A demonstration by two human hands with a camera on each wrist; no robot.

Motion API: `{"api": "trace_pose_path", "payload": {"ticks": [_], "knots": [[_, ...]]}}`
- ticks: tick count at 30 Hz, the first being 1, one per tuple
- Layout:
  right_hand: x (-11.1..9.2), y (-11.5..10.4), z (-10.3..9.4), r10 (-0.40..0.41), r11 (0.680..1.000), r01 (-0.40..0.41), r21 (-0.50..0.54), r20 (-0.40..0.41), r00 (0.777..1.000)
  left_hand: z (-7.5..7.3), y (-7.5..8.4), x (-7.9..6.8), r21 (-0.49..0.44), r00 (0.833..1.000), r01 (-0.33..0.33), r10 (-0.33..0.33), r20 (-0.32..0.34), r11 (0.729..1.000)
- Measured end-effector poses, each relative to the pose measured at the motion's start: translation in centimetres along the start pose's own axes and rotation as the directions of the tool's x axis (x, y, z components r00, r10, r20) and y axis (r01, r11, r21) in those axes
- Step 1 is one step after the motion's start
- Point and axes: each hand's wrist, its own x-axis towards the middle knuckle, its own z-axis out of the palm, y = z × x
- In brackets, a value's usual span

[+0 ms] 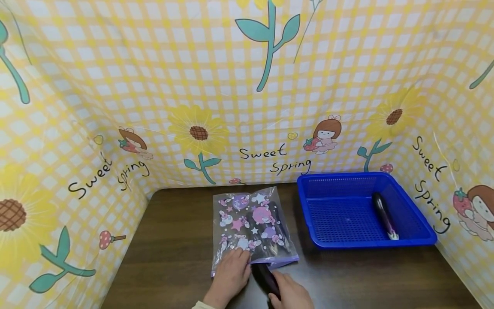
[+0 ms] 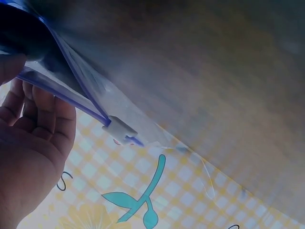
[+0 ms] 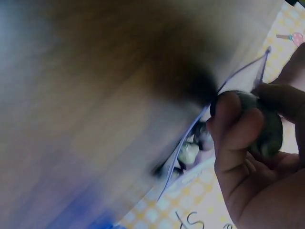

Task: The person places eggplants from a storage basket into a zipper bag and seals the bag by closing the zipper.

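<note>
A clear zip bag [image 1: 256, 227] printed with pink and purple cartoon figures lies on the table, with dark eggplants showing through it. My left hand [image 1: 231, 270] pinches the near edge of the bag's mouth, thumb above and fingers below in the left wrist view. A pale slider [image 2: 120, 130] sits at one end of the purple zip. My right hand [image 1: 290, 292] grips a dark eggplant [image 1: 264, 278], whose far end is at the parted mouth. Inside the mouth, the right wrist view shows a pale eggplant end [image 3: 188, 153].
To the right of the bag stands a blue plastic basket [image 1: 324, 243] with mesh sides. One eggplant [image 1: 384, 214] lies in its right part. The brown wooden table [image 1: 170, 240] is walled on the sides and back by a yellow checked cloth [image 1: 247, 107].
</note>
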Motion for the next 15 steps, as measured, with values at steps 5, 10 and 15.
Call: {"api": "trace_pose_path", "payload": {"ticks": [5, 10, 15], "knots": [[1.3, -1.0, 1.0, 0.041, 0.998, -0.043, -0.049, -0.042, 0.998, 0.0, 0.0, 0.0, -0.003, 1.000, -0.001, 0.001, -0.001, 1.000], [2.6, -1.5, 1.7, 0.011, 0.990, -0.033, -0.137, -0.160, 0.987, 0.0, 0.0, 0.0, -0.023, 1.000, -0.002, 0.002, -0.002, 1.000], [3.6, -1.8, 2.2, 0.008, 0.970, -0.068, -0.232, -0.249, 0.968, -0.1, -0.1, -0.1, -0.052, 1.000, -0.008, 0.008, -0.005, 0.999]]}}
